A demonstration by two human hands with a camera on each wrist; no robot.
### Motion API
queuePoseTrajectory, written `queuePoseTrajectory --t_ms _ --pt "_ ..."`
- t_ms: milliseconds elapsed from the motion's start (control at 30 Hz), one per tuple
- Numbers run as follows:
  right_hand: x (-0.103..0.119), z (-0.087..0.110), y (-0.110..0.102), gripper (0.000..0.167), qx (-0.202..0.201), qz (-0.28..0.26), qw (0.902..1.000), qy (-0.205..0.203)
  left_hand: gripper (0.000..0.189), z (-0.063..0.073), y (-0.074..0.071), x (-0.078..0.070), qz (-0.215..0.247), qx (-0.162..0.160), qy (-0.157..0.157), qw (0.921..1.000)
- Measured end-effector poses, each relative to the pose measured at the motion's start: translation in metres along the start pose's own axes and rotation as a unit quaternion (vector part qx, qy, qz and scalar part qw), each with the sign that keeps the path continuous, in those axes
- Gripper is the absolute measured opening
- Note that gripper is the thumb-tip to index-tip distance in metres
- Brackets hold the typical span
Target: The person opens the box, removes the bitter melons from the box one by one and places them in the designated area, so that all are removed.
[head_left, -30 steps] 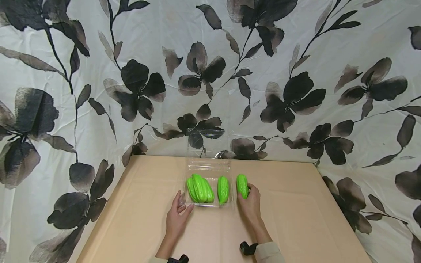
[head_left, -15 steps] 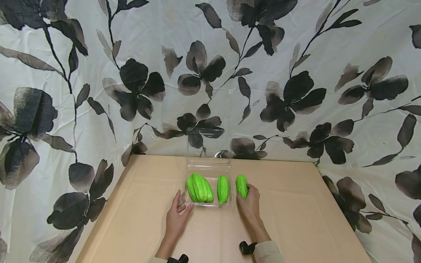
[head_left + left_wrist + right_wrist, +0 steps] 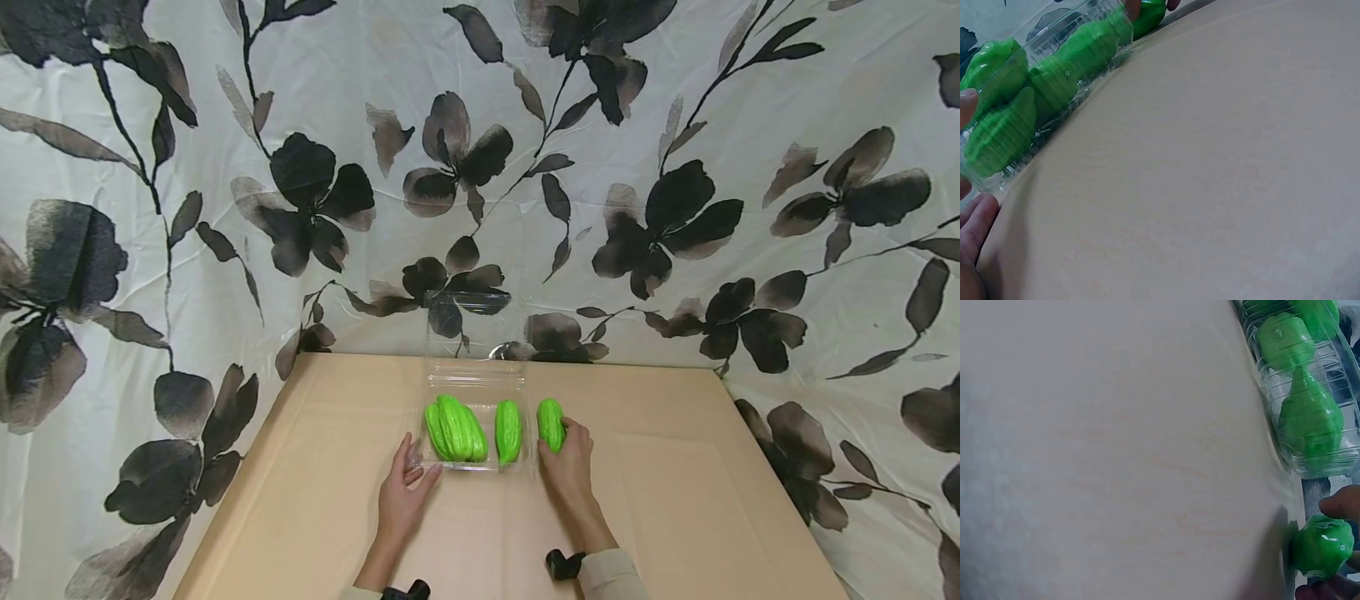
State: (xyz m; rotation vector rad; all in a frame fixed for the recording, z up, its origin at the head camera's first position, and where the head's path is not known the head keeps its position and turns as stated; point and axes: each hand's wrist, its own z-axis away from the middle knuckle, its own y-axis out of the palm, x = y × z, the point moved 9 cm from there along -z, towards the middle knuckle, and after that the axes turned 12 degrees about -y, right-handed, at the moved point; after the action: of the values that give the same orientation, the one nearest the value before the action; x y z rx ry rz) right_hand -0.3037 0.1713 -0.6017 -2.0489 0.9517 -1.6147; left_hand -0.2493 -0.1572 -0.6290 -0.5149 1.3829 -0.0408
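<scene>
A clear plastic clamshell container [image 3: 468,467] lies in front of me with its lid [image 3: 476,333] raised at the back. Inside, green ridged bitter melons [image 3: 457,429] lie bunched on the left, and a single bitter melon [image 3: 508,433] lies apart on the right. My left hand [image 3: 403,500] holds the container's front left corner, thumb at the front rim and fingers along the side. Just outside the right wall, my right hand [image 3: 572,471] grips another bitter melon [image 3: 550,421] between thumb and fingers. In the right wrist view this melon [image 3: 1321,547] shows end-on, low by the tabletop.
The tan tabletop [image 3: 675,500] spreads around the container. Behind its far edge hangs a white cloth [image 3: 525,225] with a dark floral print, close to the raised lid. A black wrist strap [image 3: 565,567] sits on the right arm.
</scene>
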Motion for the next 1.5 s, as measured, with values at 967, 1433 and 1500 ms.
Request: queuePoseTrajectory --t_ms 967,1433,1500 --pt "0.015 -0.005 -0.018 0.060 -0.028 -0.015 0.9994 -0.014 0.082 0.000 0.000 0.001 0.000 0.004 -0.001 1.0000" --pt "0.027 -0.006 -0.024 0.058 -0.037 -0.013 0.9987 -0.033 0.082 0.001 0.000 0.001 0.003 0.005 0.002 1.0000" --pt "0.029 -0.005 -0.025 0.057 -0.038 -0.011 0.9986 -0.035 0.082 0.001 0.000 0.001 0.005 0.005 0.002 1.0000"
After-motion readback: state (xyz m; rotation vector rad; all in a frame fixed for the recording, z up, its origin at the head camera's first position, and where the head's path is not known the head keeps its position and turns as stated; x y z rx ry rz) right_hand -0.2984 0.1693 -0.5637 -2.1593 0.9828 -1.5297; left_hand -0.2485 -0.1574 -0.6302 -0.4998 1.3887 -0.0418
